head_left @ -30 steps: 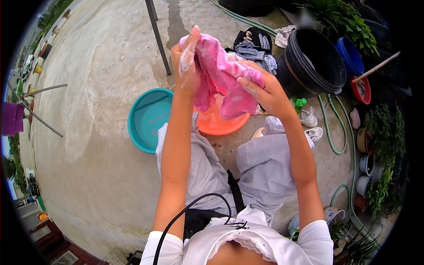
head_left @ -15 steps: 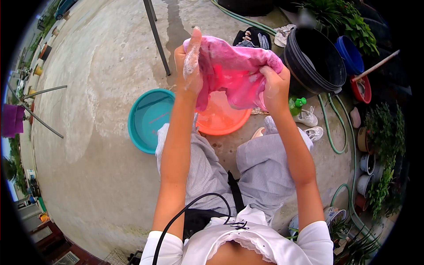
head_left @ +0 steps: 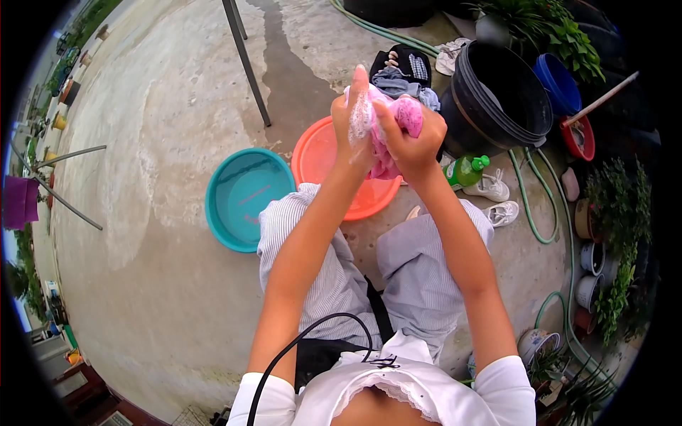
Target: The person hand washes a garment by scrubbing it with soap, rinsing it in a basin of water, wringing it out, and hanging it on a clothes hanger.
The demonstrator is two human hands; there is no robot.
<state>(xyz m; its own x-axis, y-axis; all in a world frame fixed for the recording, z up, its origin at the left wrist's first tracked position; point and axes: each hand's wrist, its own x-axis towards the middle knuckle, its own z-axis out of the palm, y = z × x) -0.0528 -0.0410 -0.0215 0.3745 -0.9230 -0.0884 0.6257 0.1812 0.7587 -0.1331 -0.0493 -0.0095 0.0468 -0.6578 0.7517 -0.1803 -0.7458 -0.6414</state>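
A wet pink cloth (head_left: 382, 157) is bunched up between my two hands, above the orange basin (head_left: 310, 153). My left hand (head_left: 353, 124) is closed on one side of it, thumb pointing up, with white suds along the thumb side. Closed around the other side is my right hand (head_left: 414, 142), and a bulge of the cloth pokes out at its top. The hands are close together. What kind of garment the cloth is, I cannot tell. Left of the orange basin stands a teal basin (head_left: 249, 202) with clear water in it.
Dark and blue-grey clothes (head_left: 406, 78) lie behind the orange basin. To the right are a large black bucket (head_left: 465, 99), a green bottle (head_left: 463, 172), white shoes (head_left: 490, 186) and a green hose (head_left: 526, 192). A metal pole (head_left: 245, 64) stands ahead.
My hands have come together and moved slightly down. The pink cloth, stretched wide between them before, is now crumpled. More of the orange basin and the clothes behind shows.
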